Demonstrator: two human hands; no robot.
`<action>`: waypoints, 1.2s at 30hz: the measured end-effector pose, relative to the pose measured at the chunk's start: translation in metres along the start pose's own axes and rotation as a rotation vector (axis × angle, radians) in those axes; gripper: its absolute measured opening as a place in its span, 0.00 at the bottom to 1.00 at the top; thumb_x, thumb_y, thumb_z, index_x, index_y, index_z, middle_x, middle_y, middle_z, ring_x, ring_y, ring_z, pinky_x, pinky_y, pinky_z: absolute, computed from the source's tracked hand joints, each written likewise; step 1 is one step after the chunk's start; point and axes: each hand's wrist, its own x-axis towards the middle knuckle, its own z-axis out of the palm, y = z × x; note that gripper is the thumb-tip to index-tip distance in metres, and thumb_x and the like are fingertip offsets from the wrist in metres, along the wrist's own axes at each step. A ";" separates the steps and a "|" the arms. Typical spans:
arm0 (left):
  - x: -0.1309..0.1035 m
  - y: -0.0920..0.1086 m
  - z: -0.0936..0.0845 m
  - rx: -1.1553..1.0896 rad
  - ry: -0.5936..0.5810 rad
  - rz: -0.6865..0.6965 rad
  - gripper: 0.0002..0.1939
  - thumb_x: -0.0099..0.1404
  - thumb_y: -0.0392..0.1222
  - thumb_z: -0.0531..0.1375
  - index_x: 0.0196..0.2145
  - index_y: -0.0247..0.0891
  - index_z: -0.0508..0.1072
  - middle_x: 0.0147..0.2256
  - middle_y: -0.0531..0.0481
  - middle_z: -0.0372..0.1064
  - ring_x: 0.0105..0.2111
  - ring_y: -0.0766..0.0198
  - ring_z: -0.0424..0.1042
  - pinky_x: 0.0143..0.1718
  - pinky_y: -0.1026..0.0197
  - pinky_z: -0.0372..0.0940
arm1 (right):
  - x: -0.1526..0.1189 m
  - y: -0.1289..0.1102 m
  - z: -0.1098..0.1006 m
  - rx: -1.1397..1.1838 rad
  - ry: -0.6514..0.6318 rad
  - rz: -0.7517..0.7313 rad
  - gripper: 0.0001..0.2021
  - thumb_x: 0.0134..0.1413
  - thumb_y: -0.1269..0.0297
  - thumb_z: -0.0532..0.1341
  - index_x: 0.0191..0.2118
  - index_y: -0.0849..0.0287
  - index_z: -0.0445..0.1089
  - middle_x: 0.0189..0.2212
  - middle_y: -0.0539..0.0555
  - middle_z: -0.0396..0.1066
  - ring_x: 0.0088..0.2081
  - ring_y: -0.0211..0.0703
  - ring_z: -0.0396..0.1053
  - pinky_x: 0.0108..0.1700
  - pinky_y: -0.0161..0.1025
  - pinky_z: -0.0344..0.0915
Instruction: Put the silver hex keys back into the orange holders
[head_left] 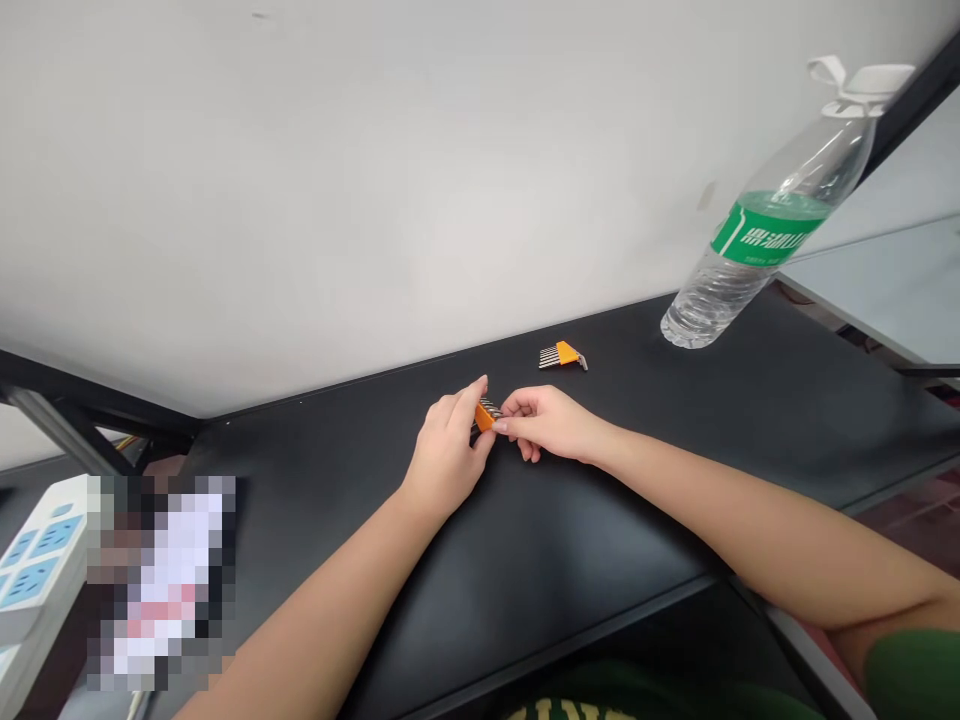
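Note:
My left hand is closed around an orange hex key holder, held low over the black tabletop. Short bent ends of several metal hex keys stick out along its upper right side. With thumb and index finger, my right hand pinches at the holder's right end, on what looks like one of the hex keys; the fingertips hide most of it. Just beyond my right hand lies a second hex key set in an orange holder, its straight ends pointing left.
A clear water bottle with a green label stands at the back right. The black table runs along a pale wall. At the lower left are a white power strip and a blurred-out flat object.

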 end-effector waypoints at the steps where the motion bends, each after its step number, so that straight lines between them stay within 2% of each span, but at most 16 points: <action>1: 0.000 0.000 0.000 0.001 -0.004 0.004 0.32 0.69 0.36 0.61 0.68 0.45 0.59 0.55 0.42 0.74 0.50 0.51 0.76 0.53 0.47 0.72 | 0.000 0.001 0.000 -0.016 0.010 -0.013 0.16 0.59 0.50 0.69 0.34 0.58 0.71 0.20 0.47 0.70 0.20 0.35 0.68 0.24 0.33 0.69; 7: -0.001 -0.001 0.002 -0.063 -0.008 -0.057 0.30 0.69 0.40 0.63 0.65 0.45 0.61 0.53 0.43 0.75 0.49 0.53 0.77 0.49 0.50 0.75 | 0.002 0.005 -0.001 -0.005 0.058 -0.048 0.15 0.59 0.51 0.69 0.34 0.58 0.71 0.19 0.47 0.70 0.19 0.35 0.68 0.23 0.33 0.68; 12: -0.002 -0.002 0.002 -0.060 -0.023 -0.043 0.31 0.69 0.37 0.62 0.66 0.45 0.60 0.53 0.43 0.74 0.48 0.54 0.76 0.50 0.50 0.75 | 0.000 0.003 0.000 -0.123 0.063 -0.062 0.13 0.60 0.55 0.68 0.46 0.56 0.73 0.34 0.50 0.76 0.23 0.35 0.72 0.25 0.34 0.73; 14: -0.003 -0.002 0.003 -0.042 -0.033 -0.011 0.31 0.69 0.37 0.62 0.67 0.44 0.60 0.53 0.42 0.74 0.49 0.53 0.76 0.51 0.49 0.75 | -0.001 0.003 0.000 -0.179 0.037 -0.081 0.11 0.63 0.55 0.65 0.45 0.56 0.74 0.36 0.51 0.76 0.24 0.35 0.73 0.26 0.34 0.74; 17: -0.003 -0.001 0.003 -0.021 -0.039 0.013 0.31 0.69 0.36 0.62 0.67 0.43 0.59 0.53 0.43 0.75 0.49 0.53 0.76 0.52 0.49 0.74 | 0.001 0.005 -0.002 -0.181 0.022 -0.069 0.11 0.62 0.55 0.66 0.41 0.57 0.73 0.31 0.50 0.75 0.24 0.36 0.73 0.26 0.34 0.73; 21: -0.003 0.000 0.002 -0.035 -0.056 0.000 0.31 0.69 0.38 0.63 0.67 0.44 0.60 0.53 0.43 0.75 0.49 0.53 0.76 0.52 0.49 0.74 | 0.003 0.003 -0.010 0.021 -0.069 -0.001 0.15 0.56 0.54 0.72 0.37 0.57 0.69 0.22 0.47 0.71 0.21 0.37 0.71 0.24 0.34 0.71; 26: -0.003 0.000 0.002 -0.059 -0.061 -0.025 0.30 0.68 0.40 0.64 0.65 0.43 0.61 0.53 0.43 0.75 0.48 0.54 0.76 0.50 0.50 0.74 | 0.000 -0.005 -0.013 0.226 -0.132 0.036 0.19 0.52 0.52 0.74 0.34 0.58 0.67 0.27 0.49 0.75 0.22 0.35 0.71 0.22 0.32 0.68; 32: -0.003 -0.003 0.004 -0.066 -0.045 -0.081 0.32 0.66 0.41 0.67 0.65 0.44 0.62 0.52 0.44 0.75 0.48 0.54 0.77 0.50 0.51 0.74 | -0.001 -0.008 -0.010 0.325 -0.031 -0.005 0.17 0.54 0.55 0.72 0.34 0.57 0.65 0.24 0.46 0.71 0.18 0.32 0.65 0.19 0.31 0.64; 36: -0.002 -0.004 0.003 -0.045 -0.024 -0.074 0.33 0.65 0.39 0.67 0.64 0.44 0.62 0.51 0.45 0.76 0.47 0.54 0.77 0.49 0.51 0.74 | 0.000 -0.008 -0.010 0.230 0.036 -0.010 0.14 0.56 0.58 0.70 0.36 0.56 0.65 0.24 0.46 0.71 0.18 0.35 0.68 0.19 0.33 0.66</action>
